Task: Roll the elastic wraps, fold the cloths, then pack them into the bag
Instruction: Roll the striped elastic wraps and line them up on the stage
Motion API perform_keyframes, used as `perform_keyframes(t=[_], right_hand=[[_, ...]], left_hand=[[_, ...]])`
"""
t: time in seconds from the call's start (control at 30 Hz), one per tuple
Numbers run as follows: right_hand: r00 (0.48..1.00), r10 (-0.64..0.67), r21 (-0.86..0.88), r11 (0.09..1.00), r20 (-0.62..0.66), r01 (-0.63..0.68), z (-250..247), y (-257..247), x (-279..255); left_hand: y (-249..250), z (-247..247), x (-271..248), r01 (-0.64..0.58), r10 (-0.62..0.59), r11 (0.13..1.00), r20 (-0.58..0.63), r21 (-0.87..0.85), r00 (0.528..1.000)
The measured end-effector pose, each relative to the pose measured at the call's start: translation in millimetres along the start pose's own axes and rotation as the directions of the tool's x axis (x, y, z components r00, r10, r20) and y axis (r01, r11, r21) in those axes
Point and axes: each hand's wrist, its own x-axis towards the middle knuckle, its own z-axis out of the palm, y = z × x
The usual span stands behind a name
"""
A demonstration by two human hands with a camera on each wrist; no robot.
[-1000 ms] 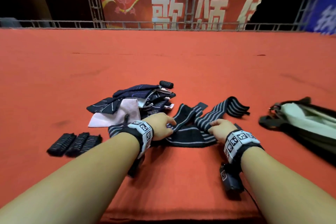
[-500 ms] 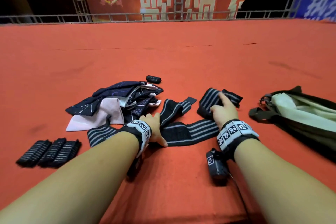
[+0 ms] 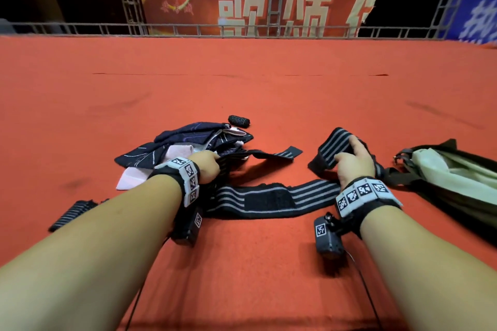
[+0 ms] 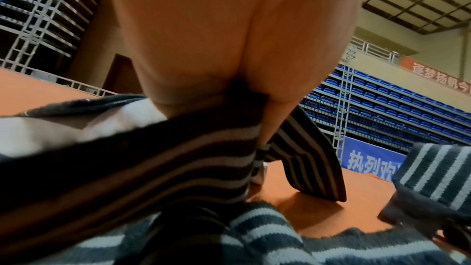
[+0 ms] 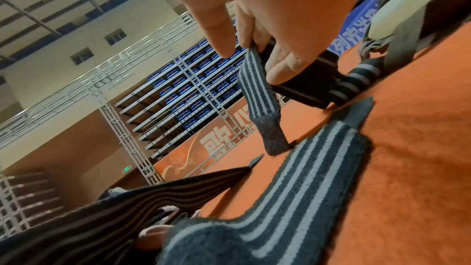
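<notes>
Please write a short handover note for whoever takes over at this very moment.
Left hand grips one striped wrap beside the cloth pile.
Right hand pinches another wrap's end, lifted off the red mat; its length lies flat.
Done: rolled wraps at left and one beyond the pile.
Left: roll these, fold cloths, pack the bag.

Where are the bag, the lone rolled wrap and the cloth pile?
bag (image 3: pixel 441 169): head view, pale green top panel.
lone rolled wrap (image 3: pixel 238 121): head view, middle of roll.
cloth pile (image 3: pixel 185 137): head view, dark top cloth.
</notes>
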Motion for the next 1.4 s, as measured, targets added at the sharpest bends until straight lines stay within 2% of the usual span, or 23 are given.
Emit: perform_keyframes(t=[0.1, 0.17, 0.3, 0.43, 0.57, 0.6, 0.63, 0.67, 0.7, 0.73, 0.77, 0.8, 0.83, 0.9, 0.97, 1.03, 1.07, 1.1, 1.13, 1.2, 1.27, 1.33, 1.4], right_hand=[[0.999, -0.017, -0.008, 1.000, 0.027, 0.017, 6.1, -9.2, -12.3], [1.000, -0.019, 0.033, 0.999, -0.001, 0.020, 3.4, -18.9, -10.4], [0.992, -0.123, 0.053, 0.991, -0.028, 0.124, -16.7, -42.0, 10.9], [0.986, -0.052, 0.037, 0.998, 0.156, 0.047, -37.4, -62.8, 12.4], [0.980, -0.065, 0.091, 0.995, 0.189, 0.049, -32.0, -59.0, -6.2], [0.972, -0.057, 0.055, 0.997, 0.227, 0.046, -28.5, -56.8, -12.5], [0.957, -0.046, -0.060, 0.996, 0.288, 0.066, -24.0, -54.1, -17.1], [0.929, -0.021, -0.278, 0.952, 0.368, 0.132, -18.9, -52.1, -23.4], [0.902, 0.036, -0.529, 0.819, 0.431, 0.220, -14.1, -50.2, -31.1], [0.880, 0.081, -0.688, 0.658, 0.468, 0.306, -8.7, -49.0, -42.1], [0.858, 0.094, -0.743, 0.553, 0.505, 0.376, -1.7, -48.0, -53.7], [0.829, 0.097, -0.730, 0.538, 0.551, 0.422, 6.0, -45.9, -63.0], [0.798, 0.093, -0.686, 0.577, 0.595, 0.444, 15.1, -43.0, -71.2], [0.717, 0.147, -0.631, 0.615, 0.681, 0.473, 34.3, -32.4, -84.6], [0.631, 0.243, -0.651, 0.510, 0.736, 0.562, 50.0, -16.2, -95.2], [0.608, 0.239, -0.651, 0.359, 0.757, 0.669, 59.1, -1.0, -101.4], [0.608, 0.228, -0.648, 0.325, 0.761, 0.689, 59.9, 2.7, -104.4], [0.606, 0.224, -0.645, 0.314, 0.763, 0.697, 60.2, 7.8, -102.8], [0.622, 0.233, -0.663, 0.303, 0.748, 0.684, 59.5, 10.2, -101.1], [0.655, 0.241, -0.696, 0.308, 0.716, 0.649, 56.0, 10.3, -94.1], [0.689, 0.250, -0.731, 0.302, 0.680, 0.612, 54.5, 5.9, -88.4], [0.696, 0.271, -0.745, 0.293, 0.665, 0.599, 54.8, -2.4, -83.4], [0.686, 0.346, -0.767, 0.246, 0.640, 0.592, 56.9, -11.3, -80.0]], left_hand=[[-6.4, -4.8, -4.4, -0.006, 0.004, 0.997, -0.021, -0.071, 1.000], [-5.5, -7.8, -8.5, -0.018, 0.013, 0.995, -0.049, -0.100, 0.999], [7.4, -14.4, -15.3, -0.064, 0.046, 0.980, -0.103, -0.187, 0.994], [28.0, -27.6, -23.8, -0.118, 0.089, 0.973, -0.151, -0.197, 0.984], [36.4, -41.7, -35.3, -0.133, 0.115, 0.977, -0.114, -0.166, 0.987], [35.6, -44.2, -39.4, -0.131, 0.117, 0.980, -0.104, -0.148, 0.988], [33.8, -46.0, -43.7, -0.136, 0.125, 0.983, -0.094, -0.120, 0.988], [31.5, -47.4, -49.2, -0.140, 0.134, 0.986, -0.076, -0.086, 0.988], [29.4, -48.5, -55.8, -0.145, 0.143, 0.988, -0.047, -0.052, 0.989], [27.5, -48.3, -62.3, -0.152, 0.152, 0.988, -0.005, -0.021, 0.988], [26.1, -47.5, -69.3, -0.163, 0.163, 0.986, 0.045, 0.014, 0.986], [25.2, -44.3, -75.0, -0.180, 0.174, 0.983, 0.115, 0.040, 0.978], [23.8, -38.7, -78.7, -0.207, 0.196, 0.978, 0.216, 0.029, 0.956], [21.4, -22.9, -84.5, -0.238, 0.268, 0.963, 0.436, -0.124, 0.859], [20.3, -5.6, -91.6, -0.177, 0.312, 0.943, 0.561, -0.282, 0.767], [16.1, 6.1, -94.6, -0.035, 0.294, 0.922, 0.641, -0.385, 0.709], [12.2, 8.6, -94.4, 0.026, 0.283, 0.908, 0.658, -0.417, 0.697], [6.8, 7.9, -92.5, 0.040, 0.274, 0.903, 0.646, -0.428, 0.713], [1.1, 5.9, -89.2, 0.026, 0.262, 0.904, 0.600, -0.427, 0.755], [-10.5, -2.0, -79.7, -0.014, 0.201, 0.923, 0.451, -0.383, 0.869], [-19.7, -9.2, -70.8, -0.083, 0.115, 0.987, 0.245, -0.135, 0.963], [-28.5, -11.9, -63.7, -0.082, 0.075, 0.992, 0.078, 0.093, 0.994], [-37.3, -10.1, -55.0, -0.049, 0.044, 0.991, 0.044, 0.123, 0.998]])
